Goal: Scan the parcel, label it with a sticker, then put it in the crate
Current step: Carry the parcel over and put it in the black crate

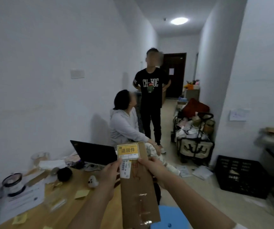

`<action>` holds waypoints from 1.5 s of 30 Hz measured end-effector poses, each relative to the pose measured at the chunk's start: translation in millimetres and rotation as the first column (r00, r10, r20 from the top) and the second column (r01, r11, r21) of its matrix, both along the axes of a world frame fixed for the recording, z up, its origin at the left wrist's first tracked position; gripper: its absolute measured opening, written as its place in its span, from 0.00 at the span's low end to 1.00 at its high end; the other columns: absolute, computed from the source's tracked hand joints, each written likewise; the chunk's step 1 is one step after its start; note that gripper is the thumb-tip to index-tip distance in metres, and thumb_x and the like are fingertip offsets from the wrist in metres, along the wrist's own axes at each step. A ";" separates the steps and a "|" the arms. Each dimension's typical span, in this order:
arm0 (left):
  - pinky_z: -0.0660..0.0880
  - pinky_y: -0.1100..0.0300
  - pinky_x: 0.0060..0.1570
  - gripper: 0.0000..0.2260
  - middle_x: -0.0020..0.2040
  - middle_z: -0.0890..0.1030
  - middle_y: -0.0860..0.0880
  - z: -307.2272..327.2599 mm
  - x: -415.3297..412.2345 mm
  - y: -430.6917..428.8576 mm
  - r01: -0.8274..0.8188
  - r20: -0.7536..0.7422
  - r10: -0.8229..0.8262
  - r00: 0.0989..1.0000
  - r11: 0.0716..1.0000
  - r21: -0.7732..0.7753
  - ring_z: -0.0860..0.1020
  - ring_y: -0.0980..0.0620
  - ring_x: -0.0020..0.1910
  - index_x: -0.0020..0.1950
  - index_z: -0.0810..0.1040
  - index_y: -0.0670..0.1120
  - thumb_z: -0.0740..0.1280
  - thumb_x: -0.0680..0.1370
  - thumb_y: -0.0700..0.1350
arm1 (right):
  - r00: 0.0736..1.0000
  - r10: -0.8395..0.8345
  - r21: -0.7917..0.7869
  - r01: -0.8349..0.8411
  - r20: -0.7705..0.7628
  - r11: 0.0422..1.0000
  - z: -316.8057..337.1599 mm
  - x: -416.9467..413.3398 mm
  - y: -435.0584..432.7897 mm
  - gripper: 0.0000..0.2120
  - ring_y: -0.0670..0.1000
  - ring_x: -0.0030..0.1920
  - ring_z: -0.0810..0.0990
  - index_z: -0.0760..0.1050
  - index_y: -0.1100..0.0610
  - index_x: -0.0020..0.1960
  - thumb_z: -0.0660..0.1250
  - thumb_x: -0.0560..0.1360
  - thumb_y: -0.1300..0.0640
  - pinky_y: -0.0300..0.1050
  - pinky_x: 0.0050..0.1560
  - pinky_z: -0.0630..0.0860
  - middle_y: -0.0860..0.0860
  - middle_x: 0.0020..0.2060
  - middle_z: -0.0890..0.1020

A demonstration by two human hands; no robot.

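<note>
1 parcel (137, 184), 2 stickers (128, 151) on it, 2 hands (107, 176), 1 crate (241, 175), 1 laptop (94, 152), 2 bystanders (151, 96)

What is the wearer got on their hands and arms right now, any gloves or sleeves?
No gloves: the left hand and right hand are both bare, with no rings, watch or wristband visible. Both forearms are uncovered along the length in view. At the bottom right corner a bit of white fabric shows by the right arm, possibly a short sleeve edge; too little shows to be sure.
</note>
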State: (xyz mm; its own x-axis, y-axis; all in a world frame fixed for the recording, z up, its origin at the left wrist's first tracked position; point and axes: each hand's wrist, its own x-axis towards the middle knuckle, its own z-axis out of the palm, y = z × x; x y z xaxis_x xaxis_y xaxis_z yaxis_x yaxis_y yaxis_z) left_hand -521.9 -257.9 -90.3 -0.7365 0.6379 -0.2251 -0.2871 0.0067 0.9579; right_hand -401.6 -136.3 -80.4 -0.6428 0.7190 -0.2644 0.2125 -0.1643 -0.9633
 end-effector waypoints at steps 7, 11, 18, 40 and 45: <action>0.76 0.55 0.39 0.11 0.46 0.85 0.43 1.9 99.5 92.7 0.274 0.030 -0.274 0.961 0.962 0.005 0.82 0.43 0.47 0.50 0.81 0.45 0.68 0.75 0.51 | 0.950 -0.308 0.047 0.306 0.044 0.951 4.1 126.8 52.9 0.27 0.50 0.45 0.82 0.70 0.53 0.60 0.71 0.68 0.40 0.44 0.37 0.77 0.51 0.47 0.82; 0.72 0.59 0.31 0.08 0.43 0.84 0.47 2.9 167.7 136.4 0.417 0.051 -0.418 0.907 0.909 0.020 0.80 0.51 0.41 0.49 0.80 0.48 0.69 0.75 0.51 | 0.885 -0.463 0.046 0.461 0.050 0.886 1.1 202.9 72.6 0.27 0.50 0.45 0.82 0.70 0.53 0.61 0.71 0.69 0.41 0.44 0.36 0.76 0.50 0.47 0.82; 0.75 0.59 0.35 0.11 0.42 0.84 0.47 16.2 281.2 192.4 0.592 0.025 -0.593 0.805 0.805 0.033 0.81 0.50 0.39 0.52 0.80 0.46 0.69 0.74 0.51 | 0.774 -0.633 0.056 0.631 0.004 0.773 7.4 326.9 98.8 0.27 0.48 0.43 0.83 0.70 0.53 0.62 0.72 0.68 0.42 0.38 0.29 0.76 0.50 0.48 0.83; 0.75 0.57 0.38 0.13 0.48 0.85 0.43 14.6 483.9 328.3 0.676 -0.010 -0.676 0.737 0.737 0.004 0.82 0.46 0.46 0.54 0.81 0.44 0.69 0.74 0.51 | 0.718 -0.696 -0.008 0.696 -0.014 0.718 3.1 534.8 210.0 0.23 0.54 0.48 0.83 0.71 0.56 0.65 0.70 0.73 0.52 0.46 0.40 0.77 0.55 0.49 0.83; 0.74 0.62 0.29 0.11 0.39 0.86 0.46 9.0 497.3 396.8 0.689 0.000 -0.689 0.724 0.724 -0.016 0.83 0.50 0.34 0.49 0.82 0.44 0.69 0.75 0.51 | 0.706 -0.708 -0.005 0.708 -0.011 0.706 -6.4 549.2 271.0 0.25 0.55 0.52 0.81 0.70 0.55 0.66 0.71 0.71 0.50 0.51 0.45 0.79 0.55 0.53 0.81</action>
State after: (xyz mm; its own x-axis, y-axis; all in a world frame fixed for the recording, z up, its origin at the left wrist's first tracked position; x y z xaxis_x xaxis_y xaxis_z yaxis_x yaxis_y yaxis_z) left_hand -24.6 138.9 -81.3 -0.0962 0.9670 -0.2357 -0.1931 0.2142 0.9575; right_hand 147.6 134.7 -86.8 0.0527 0.9638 -0.2614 0.0225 -0.2629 -0.9646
